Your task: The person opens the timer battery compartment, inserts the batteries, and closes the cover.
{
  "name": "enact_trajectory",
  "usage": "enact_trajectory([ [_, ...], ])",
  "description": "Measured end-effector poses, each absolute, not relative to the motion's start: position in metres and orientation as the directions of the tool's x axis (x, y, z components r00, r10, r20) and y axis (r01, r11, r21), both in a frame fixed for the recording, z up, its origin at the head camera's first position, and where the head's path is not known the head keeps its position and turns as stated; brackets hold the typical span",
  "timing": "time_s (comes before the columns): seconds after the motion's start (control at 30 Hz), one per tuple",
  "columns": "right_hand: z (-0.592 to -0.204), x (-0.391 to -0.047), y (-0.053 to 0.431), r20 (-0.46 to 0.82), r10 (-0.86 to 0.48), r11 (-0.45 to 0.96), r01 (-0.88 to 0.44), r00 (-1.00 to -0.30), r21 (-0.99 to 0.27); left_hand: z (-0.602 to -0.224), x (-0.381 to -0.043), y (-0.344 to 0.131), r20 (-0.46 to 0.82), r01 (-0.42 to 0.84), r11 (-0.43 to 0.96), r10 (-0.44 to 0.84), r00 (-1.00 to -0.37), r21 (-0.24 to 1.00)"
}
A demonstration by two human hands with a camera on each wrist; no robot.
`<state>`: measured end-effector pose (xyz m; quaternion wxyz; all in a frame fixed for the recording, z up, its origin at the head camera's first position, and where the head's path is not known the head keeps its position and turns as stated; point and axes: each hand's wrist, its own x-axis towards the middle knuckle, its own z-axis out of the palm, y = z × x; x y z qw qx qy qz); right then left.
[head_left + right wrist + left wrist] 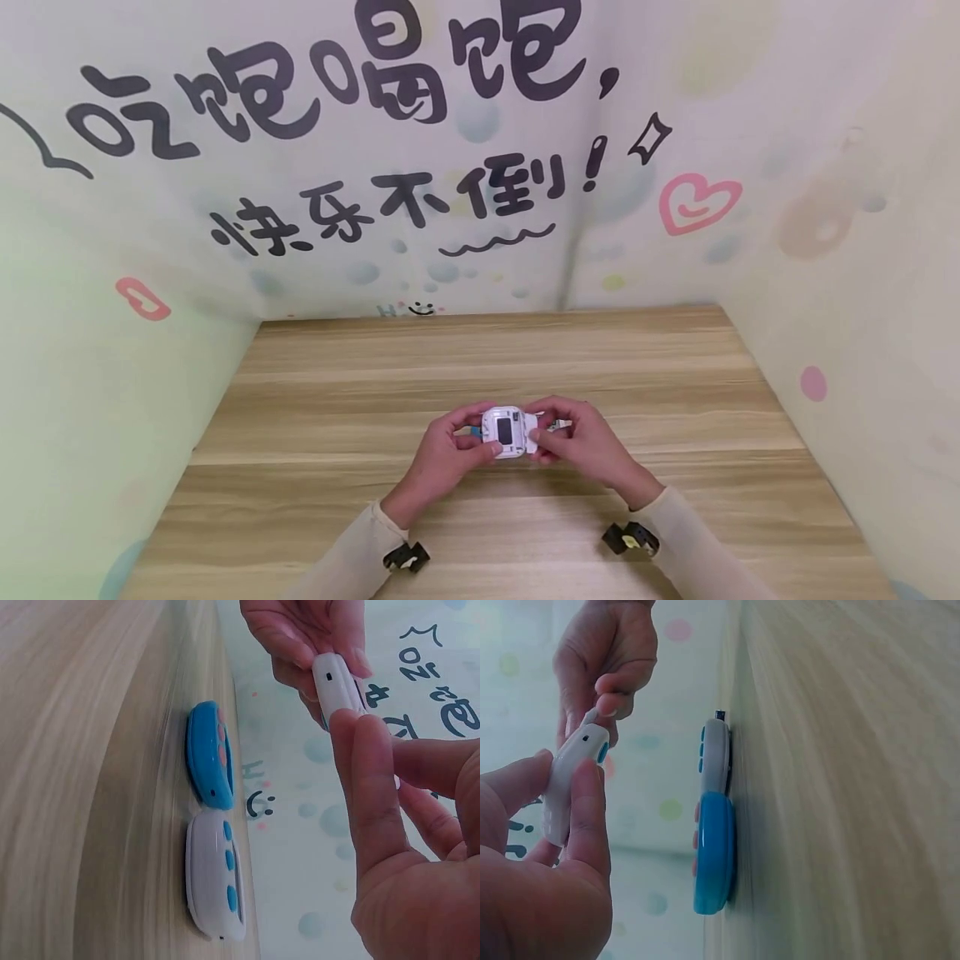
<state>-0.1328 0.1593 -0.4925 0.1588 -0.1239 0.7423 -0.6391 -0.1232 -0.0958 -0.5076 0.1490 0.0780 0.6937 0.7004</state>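
A small white rounded handheld electronic device (507, 440) with a dark rectangle on its face is held above the table between both hands. My left hand (441, 454) pinches its left side, thumb on the face and fingers behind. At the right edge, my right hand (592, 446) pinches a thin white flap (532, 435); whether it is still joined to the device I cannot tell. A blue button (602, 752) shows on the device's far side in the left wrist view. Its white casing (335, 686) has a small dark slot in the right wrist view.
On the wooden table (315, 500), beyond the hands, lie a blue handheld device (204, 754) with pink buttons and a white one (206, 874) with blue buttons, end to end. In the head view the hands mostly hide both. Printed walls (840, 275) enclose the table's back and sides.
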Motion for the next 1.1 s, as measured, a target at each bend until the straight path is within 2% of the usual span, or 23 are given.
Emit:
enact_trajectory([
  [0.33,-0.505,-0.132,0.183,-0.115,-0.430,0.231,0.014,-0.896,-0.973,-0.509,-0.124,-0.102,-0.106,-0.108,0.010,0.299,-0.948,0.994],
  [0.57,-0.518,-0.129,0.199,-0.098,-0.473,0.370,-0.097,-0.876,-0.924,-0.510,-0.123,-0.105,-0.125,-0.124,0.023,0.298,-0.946,0.992],
  [0.73,-0.523,-0.128,0.208,-0.117,-0.484,0.431,-0.120,-0.867,-0.895,-0.511,-0.124,-0.106,-0.127,-0.126,0.023,0.307,-0.943,0.992],
  [1.1,-0.525,-0.126,0.215,-0.130,-0.509,0.601,-0.243,-0.851,-0.761,-0.514,-0.124,-0.110,-0.143,-0.148,0.007,0.317,-0.938,0.989],
])
